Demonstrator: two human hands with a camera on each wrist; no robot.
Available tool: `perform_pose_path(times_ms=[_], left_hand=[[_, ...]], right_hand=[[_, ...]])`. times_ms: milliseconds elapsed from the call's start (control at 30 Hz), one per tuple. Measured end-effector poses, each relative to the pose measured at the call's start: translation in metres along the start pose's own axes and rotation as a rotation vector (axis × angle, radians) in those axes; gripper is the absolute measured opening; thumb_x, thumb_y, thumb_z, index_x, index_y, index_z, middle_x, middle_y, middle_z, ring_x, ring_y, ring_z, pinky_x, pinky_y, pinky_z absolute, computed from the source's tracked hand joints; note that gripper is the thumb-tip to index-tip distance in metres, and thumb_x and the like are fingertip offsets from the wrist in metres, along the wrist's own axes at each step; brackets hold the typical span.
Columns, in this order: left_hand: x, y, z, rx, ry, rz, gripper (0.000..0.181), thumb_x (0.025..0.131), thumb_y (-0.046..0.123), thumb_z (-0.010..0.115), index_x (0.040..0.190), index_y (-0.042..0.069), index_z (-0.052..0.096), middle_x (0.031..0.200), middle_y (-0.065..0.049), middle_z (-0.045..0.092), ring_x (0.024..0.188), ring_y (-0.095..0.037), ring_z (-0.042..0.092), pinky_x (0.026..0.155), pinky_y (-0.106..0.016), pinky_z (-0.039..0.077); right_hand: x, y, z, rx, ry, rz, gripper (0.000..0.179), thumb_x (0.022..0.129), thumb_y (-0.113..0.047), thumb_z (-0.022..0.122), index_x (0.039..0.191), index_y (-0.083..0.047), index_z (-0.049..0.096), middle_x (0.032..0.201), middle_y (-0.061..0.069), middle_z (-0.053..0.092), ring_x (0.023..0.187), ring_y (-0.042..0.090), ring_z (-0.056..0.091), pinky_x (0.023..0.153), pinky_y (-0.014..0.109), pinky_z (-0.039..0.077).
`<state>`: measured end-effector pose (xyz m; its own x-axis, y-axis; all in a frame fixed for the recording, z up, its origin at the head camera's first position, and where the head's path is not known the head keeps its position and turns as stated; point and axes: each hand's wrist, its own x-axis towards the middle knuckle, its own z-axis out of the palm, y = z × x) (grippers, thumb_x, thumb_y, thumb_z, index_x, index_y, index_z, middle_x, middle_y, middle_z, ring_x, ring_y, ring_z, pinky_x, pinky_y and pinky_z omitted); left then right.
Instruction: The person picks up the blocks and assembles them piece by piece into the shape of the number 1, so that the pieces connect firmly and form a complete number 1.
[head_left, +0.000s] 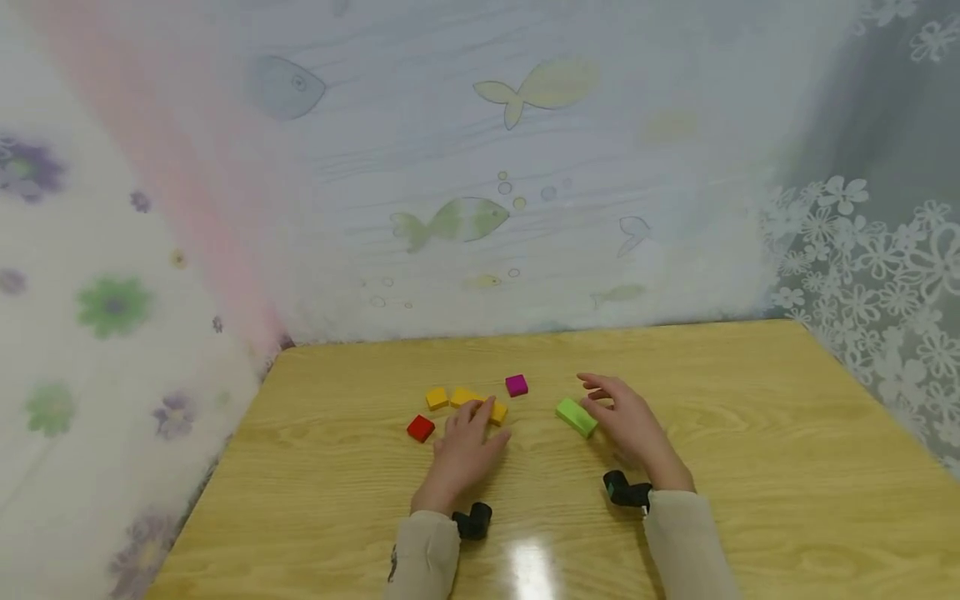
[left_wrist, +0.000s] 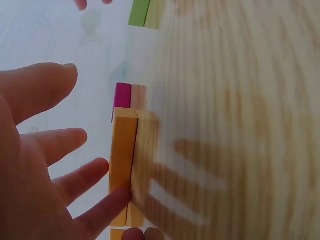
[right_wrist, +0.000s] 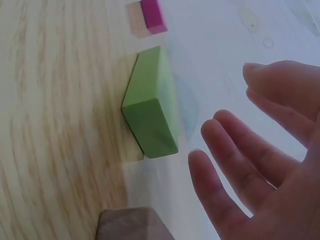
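A person's two hands are working above a wooden table (head_left: 337,500), beige sleeves (head_left: 427,550) showing at both wrists. Small coloured blocks are lying in a loose arc in front of them.

The left hand (head_left: 467,454) is hovering low over a long yellow block (head_left: 465,397), its fingers spread wide and partly hiding it. A fingertip is overlapping the block's side in the left wrist view; whether it is touching, I cannot tell. Just left of the long block, a small yellow block (head_left: 437,398) is sitting apart, with a red block (head_left: 421,429) lying nearer the person.

The right hand (head_left: 630,421) is standing beside a green block (head_left: 577,417), fingers extended and parted, holding nothing. The right wrist view is showing a gap between these fingers and the block. Between the two hands, farther back, a magenta block (head_left: 517,385) is resting alone.

The step in hand is seemingly one of positioning: both hands are poised at blocks, neither gripping. Taking hold of the green block would be calling for the right thumb and fingers to close on its sides; the long yellow block would be needing a similar pinch from the left.
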<state>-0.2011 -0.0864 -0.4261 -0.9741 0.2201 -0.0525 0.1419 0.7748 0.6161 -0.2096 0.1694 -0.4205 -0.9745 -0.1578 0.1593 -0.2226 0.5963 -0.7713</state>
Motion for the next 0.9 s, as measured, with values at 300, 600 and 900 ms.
perform_pose_path(times_ms=[300,600,900], left_hand=[[-0.010,0.002,0.001,0.022,-0.010,-0.033,0.050,0.090,0.046,0.044,0.136,0.027,0.038,0.113,-0.001,0.035,0.101,-0.022,0.029,0.073,-0.041,0.024],[-0.019,0.005,-0.005,-0.044,0.011,-0.052,0.038,0.090,0.042,0.048,0.122,0.023,0.053,0.142,-0.010,0.021,0.125,-0.031,0.019,0.091,-0.060,0.019],[-0.023,0.010,-0.002,-0.062,-0.013,-0.057,0.041,0.092,0.047,0.039,0.122,0.022,0.050,0.148,-0.007,0.011,0.130,-0.031,0.014,0.090,-0.064,0.013]], right_hand=[[-0.005,-0.004,0.003,-0.008,-0.057,0.012,0.045,0.091,-0.027,0.052,0.133,-0.013,0.041,0.123,0.011,0.048,0.105,0.026,0.050,0.082,0.044,0.042],[-0.009,-0.003,0.007,-0.069,-0.088,-0.017,0.047,0.089,-0.026,0.055,0.132,-0.010,0.042,0.120,0.013,0.050,0.103,0.029,0.052,0.083,0.046,0.041],[-0.016,-0.001,0.007,-0.091,-0.116,0.003,0.050,0.087,-0.024,0.059,0.132,-0.010,0.043,0.118,0.012,0.052,0.106,0.029,0.050,0.086,0.047,0.038]])
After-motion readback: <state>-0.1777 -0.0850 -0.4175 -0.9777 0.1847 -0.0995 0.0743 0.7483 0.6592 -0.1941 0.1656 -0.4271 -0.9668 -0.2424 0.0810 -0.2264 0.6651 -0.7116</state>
